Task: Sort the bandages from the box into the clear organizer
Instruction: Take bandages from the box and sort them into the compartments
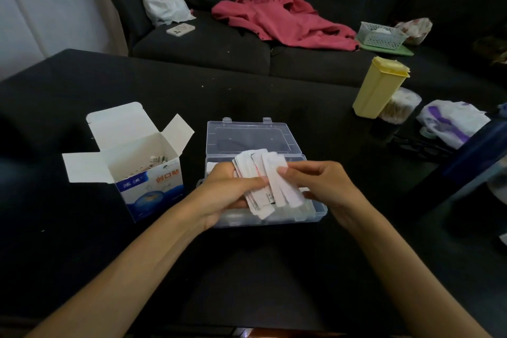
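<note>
Holding fanned stack of thin white paper-wrapped bandages (264, 181) over open clear plastic organizer (318, 212): left hand (227, 192) grips stack, right hand (315, 184) pinches top strip. Light, floppy, slippery; pinch ends.

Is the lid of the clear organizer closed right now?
No, the clear organizer sits with its lid flipped back flat on the table, while both hands hold bandages over it.
</note>
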